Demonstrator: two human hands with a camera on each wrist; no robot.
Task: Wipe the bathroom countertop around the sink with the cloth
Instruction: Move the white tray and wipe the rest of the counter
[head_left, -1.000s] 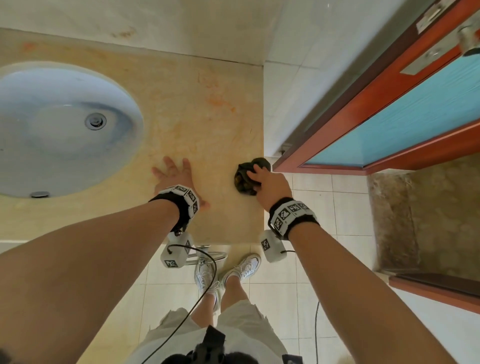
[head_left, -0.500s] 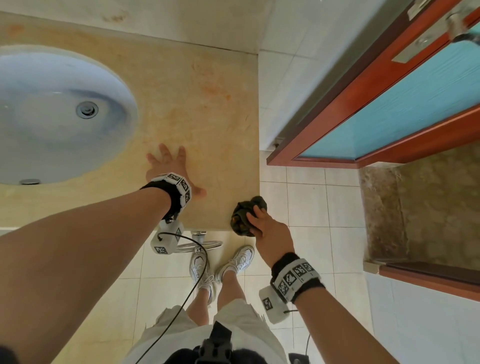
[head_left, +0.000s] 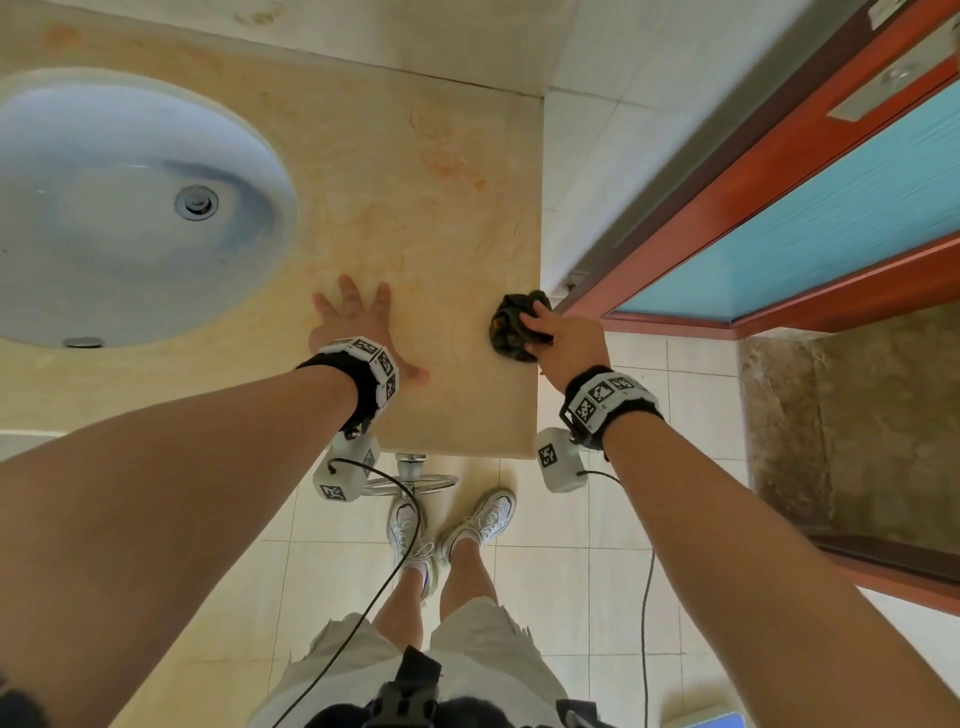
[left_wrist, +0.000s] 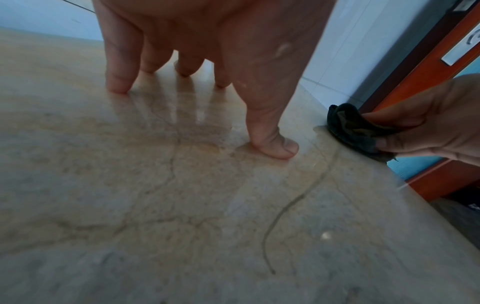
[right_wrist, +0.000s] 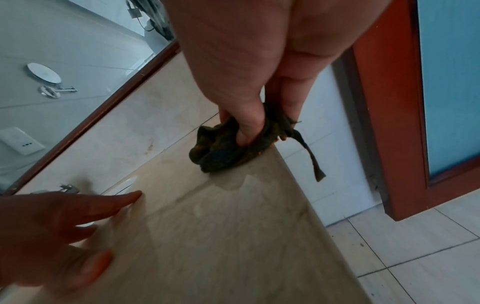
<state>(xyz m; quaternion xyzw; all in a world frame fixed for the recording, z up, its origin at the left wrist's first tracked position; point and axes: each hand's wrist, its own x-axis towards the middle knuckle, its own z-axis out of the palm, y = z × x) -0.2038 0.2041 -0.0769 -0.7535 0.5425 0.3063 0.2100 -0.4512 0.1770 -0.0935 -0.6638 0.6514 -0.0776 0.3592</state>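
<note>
From the head view, we see that the cloth is back on the right edge of the desk. Half a second ago it hung past the near corner, over the floor. Our right hand grips it in curled fingers and presses it down, further from us than before. Our left hand has not moved; it lies flat with spread fingers, holding nothing, between the sink and the cloth. We think one stroke along the right edge is finished and a new one begins, so this strip is being covered but the rest around the sink is still to do.

From the left wrist view, the left fingertips and thumb touch the shiny desk, and the cloth sits just right of the thumb, pinched by the right hand.

From the right wrist view, a wet patch lies just in front of the cloth, and one loose strip hangs over the edge.

We count two hands, one cloth, one sink, one wet patch.
</note>
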